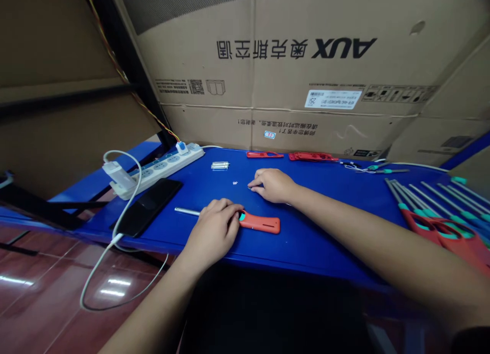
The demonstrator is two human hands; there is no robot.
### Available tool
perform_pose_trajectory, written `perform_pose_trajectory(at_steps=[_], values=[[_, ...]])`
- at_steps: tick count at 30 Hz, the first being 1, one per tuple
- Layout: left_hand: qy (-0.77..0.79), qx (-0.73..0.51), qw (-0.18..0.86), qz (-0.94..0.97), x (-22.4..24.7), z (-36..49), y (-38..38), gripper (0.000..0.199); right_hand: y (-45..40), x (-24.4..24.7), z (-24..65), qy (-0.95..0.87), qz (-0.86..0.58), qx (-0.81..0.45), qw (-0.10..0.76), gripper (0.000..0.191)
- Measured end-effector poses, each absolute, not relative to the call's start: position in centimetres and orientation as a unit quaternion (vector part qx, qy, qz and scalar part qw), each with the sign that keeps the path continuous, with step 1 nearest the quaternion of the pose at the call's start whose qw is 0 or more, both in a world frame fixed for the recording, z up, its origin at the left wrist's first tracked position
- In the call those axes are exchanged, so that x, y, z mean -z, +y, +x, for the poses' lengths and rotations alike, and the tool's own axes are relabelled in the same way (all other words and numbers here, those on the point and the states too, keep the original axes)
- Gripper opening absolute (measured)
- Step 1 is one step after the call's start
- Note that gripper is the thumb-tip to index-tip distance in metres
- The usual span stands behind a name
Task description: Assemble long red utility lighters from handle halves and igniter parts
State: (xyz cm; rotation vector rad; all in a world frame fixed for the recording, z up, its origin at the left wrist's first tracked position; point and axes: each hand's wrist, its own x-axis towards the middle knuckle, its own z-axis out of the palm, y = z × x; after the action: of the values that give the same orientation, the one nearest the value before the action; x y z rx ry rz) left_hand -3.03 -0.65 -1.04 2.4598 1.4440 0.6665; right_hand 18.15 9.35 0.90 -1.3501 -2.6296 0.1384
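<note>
A red lighter with a long metal tube [261, 223] lies on the blue table [306, 241], its tube pointing left. My left hand [217, 223] is closed over its middle, by the teal trigger. My right hand [273, 184] is above the table just behind the lighter, thumb and forefinger pinched on a tiny thing too small to name. Left of those fingertips lie some tiny white pieces [235, 183]. Further back is a small clear and silver item [220, 165].
Red casing parts [265, 155] lie along the cardboard [283, 88] at the back. A power strip [164, 167] and a black phone [151, 206] with a white cable are at left. Several red lighters with metal tubes [447, 229] are piled at right.
</note>
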Motion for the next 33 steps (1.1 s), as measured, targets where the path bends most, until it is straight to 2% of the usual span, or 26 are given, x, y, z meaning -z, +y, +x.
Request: perform_pose_trajectory(at_steps=[11,16,19,23,27,33], values=[[0.485,-0.228,0.104,0.838,1.0,-3.1,-0.8,0.031,10.0,-0.7,17.8,-0.874,-0.464,-0.078,0.121,0.016],[0.436,-0.27,0.133,0.848,0.1,-2.9,-0.9,0.041,9.1,-2.0,17.5,-0.873,-0.464,-0.067,0.133,0.01],[0.408,-0.266,0.15,0.861,-0.6,-1.9,-0.9,0.034,7.1,-3.8,18.4,-0.897,-0.415,-0.059,0.138,0.013],[0.386,-0.236,0.148,0.88,-0.8,-0.2,-0.7,0.038,2.9,-4.9,20.9,-0.93,-0.342,-0.057,0.12,0.016],[0.387,-0.209,0.158,0.884,-0.4,0.6,-0.8,0.027,-0.2,-3.6,22.9,-0.944,-0.302,-0.014,0.133,0.024],[0.396,-0.21,0.151,0.881,-0.2,0.6,-0.8,0.026,-0.7,-2.1,23.4,-0.948,-0.291,0.011,0.129,0.03]])
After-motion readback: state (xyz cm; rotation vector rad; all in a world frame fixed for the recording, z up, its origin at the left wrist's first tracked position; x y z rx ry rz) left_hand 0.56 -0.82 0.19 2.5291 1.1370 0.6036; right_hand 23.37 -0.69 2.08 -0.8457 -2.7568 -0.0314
